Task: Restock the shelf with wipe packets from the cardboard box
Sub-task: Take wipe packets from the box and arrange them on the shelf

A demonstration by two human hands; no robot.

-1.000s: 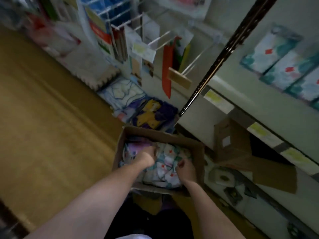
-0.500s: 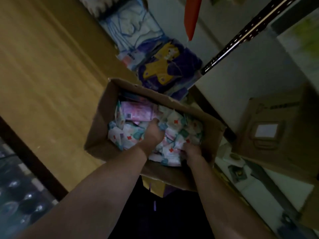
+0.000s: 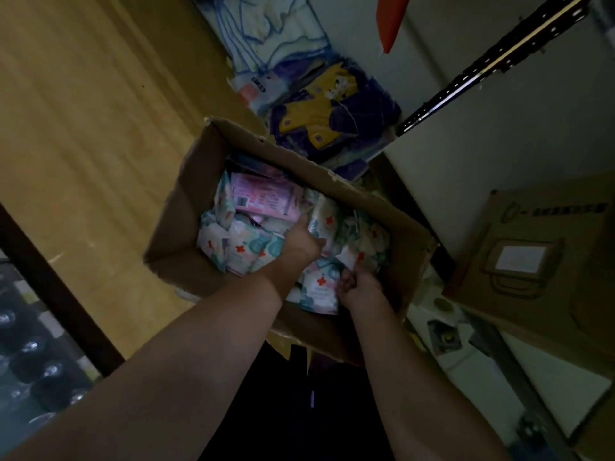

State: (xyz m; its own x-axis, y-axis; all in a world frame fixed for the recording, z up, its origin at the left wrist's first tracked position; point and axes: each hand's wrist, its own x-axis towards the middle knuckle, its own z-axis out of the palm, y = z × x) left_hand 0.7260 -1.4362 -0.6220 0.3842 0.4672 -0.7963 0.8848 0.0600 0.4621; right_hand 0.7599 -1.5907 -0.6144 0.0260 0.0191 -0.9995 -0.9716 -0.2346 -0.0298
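Both hands are down in the box (image 3: 186,207) among the packets (image 3: 239,247): left hand (image 3: 301,242) and right hand (image 3: 357,286) each curl round packets

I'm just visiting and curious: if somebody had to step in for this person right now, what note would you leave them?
Left hand: down in the open cardboard box, fingers buried among the wipe packets; grip can't be made out.
Right hand: at the near side of the box, fingers curled on a packet.
Packets: a loose heap in the box, mostly white and teal with red crosses, one pink pack at the far end.
Done: no packet is out of the box in this view.
Left: lift packets out and put them on the shelf.
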